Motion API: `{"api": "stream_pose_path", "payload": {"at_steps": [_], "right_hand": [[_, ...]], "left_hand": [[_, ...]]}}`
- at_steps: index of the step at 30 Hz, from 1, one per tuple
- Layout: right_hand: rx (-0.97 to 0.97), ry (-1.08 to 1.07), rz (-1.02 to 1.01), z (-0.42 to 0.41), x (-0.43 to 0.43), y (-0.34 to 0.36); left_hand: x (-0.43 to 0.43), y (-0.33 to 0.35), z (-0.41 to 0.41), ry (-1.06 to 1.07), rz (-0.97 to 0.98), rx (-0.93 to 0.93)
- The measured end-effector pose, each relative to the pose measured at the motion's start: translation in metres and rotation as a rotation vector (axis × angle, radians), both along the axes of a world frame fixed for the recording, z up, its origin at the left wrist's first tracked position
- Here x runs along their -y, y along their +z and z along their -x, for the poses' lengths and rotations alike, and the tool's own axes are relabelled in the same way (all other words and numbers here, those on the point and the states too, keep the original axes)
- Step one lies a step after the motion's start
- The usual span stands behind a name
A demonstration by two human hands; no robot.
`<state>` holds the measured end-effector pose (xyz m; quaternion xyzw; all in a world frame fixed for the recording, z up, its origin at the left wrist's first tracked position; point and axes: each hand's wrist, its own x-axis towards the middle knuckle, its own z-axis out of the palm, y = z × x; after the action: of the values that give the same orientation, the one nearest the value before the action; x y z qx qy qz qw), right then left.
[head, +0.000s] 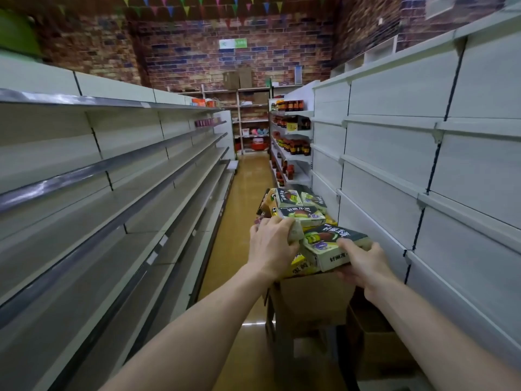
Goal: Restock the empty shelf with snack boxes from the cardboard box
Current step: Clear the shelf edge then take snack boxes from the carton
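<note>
We note the snack boxes (300,203) heaped on the cardboard box (310,300), at the right of the aisle. The right hand (363,263): fingers grasping the tilted nearest snack box (332,246). The left hand (272,244): fingers clasping a second snack box (303,217) just beyond. The empty shelf (112,221) runs along the left.

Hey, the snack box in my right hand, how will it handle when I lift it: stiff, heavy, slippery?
Probably stiff: the snack box shows flat faces and square edges in your right hand. Likely light, since thumb and fingers alone hold it tilted. Its printed card looks smooth, so it may slip slightly.
</note>
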<state>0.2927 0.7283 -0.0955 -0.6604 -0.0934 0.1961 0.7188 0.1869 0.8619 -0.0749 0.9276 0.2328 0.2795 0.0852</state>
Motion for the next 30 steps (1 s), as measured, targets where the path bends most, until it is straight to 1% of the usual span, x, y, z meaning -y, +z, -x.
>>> {"api": "stream_pose_path", "payload": {"at_steps": [8,13,18,24,30], "right_hand": [[-0.041,-0.005,-0.018,-0.130,-0.107,-0.007],[-0.060,0.001,-0.031,-0.191,-0.164,-0.009],[-0.096,-0.027,-0.016,-0.233,-0.208,-0.021],[-0.157,-0.100,-0.011,-0.267,-0.253,-0.038],[-0.203,-0.177,-0.035,-0.283,-0.293,-0.050]], "left_hand": [[-0.109,0.003,-0.129,0.008,-0.044,-0.035],[-0.163,0.000,-0.195,-0.012,-0.060,-0.058],[-0.209,-0.014,-0.248,-0.066,-0.081,-0.111],[-0.270,-0.027,-0.296,-0.189,-0.174,-0.158],[-0.325,-0.043,-0.333,-0.336,-0.282,-0.174]]}}
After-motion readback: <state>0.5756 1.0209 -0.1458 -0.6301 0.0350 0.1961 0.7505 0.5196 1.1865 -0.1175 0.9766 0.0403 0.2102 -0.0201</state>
